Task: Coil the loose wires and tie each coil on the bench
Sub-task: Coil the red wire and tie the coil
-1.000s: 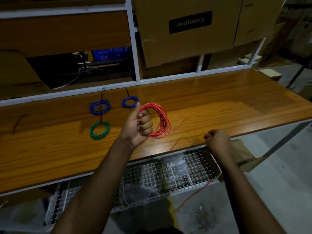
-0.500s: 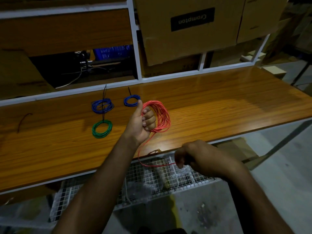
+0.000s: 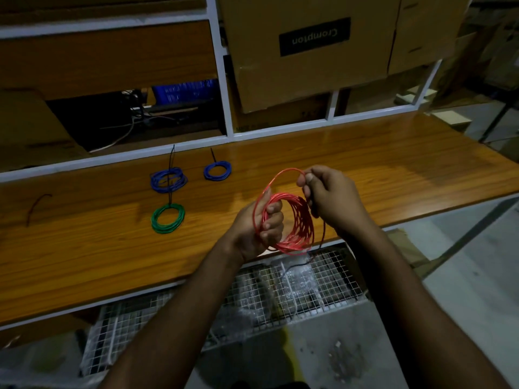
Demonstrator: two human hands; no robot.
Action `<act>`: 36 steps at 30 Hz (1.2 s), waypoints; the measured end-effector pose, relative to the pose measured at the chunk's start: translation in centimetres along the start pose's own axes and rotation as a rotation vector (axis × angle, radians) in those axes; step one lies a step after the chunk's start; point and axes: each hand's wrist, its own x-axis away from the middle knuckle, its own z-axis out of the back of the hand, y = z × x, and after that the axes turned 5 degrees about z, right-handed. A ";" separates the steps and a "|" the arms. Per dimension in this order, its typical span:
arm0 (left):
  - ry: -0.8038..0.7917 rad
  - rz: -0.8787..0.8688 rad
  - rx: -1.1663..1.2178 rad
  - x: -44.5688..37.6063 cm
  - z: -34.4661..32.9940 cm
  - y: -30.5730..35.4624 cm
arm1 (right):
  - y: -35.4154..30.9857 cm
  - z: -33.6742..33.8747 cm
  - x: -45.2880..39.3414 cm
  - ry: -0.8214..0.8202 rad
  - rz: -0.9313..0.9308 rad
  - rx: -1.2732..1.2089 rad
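While both hands, left hand (image 3: 259, 230) and right hand (image 3: 331, 197), grip red wire (image 3: 297, 223), box (image 3: 309, 51) reads "Crompton".

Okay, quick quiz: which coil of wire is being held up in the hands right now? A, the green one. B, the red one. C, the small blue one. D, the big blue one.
B: the left hand grips the red coil while the right hand pinches its loose loop; the green coil and both blue coils lie on the bench.
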 end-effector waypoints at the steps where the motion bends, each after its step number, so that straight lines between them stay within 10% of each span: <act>1: -0.026 0.009 -0.010 0.1 0.0 0.0 | 0.4 -0.1 -0.3 0.023 -0.024 -0.001; 13: -0.138 -0.011 0.070 0.3 1.0 1.8 | 4.6 0.3 -0.9 0.045 -0.147 0.164; 20: -0.062 -0.200 0.227 0.1 2.1 3.8 | 7.7 1.3 1.8 -0.302 -0.365 -0.191; 24: 0.032 -0.312 0.253 -0.2 2.3 5.1 | 9.0 -0.9 4.1 -0.271 -0.221 0.364; 29: 0.064 -0.297 0.245 -1.5 2.1 4.8 | 3.6 -4.6 6.9 -0.719 -0.091 0.676; 36: 0.168 -0.191 -0.024 -2.2 1.1 2.1 | -3.2 -2.6 3.7 -0.457 0.538 0.976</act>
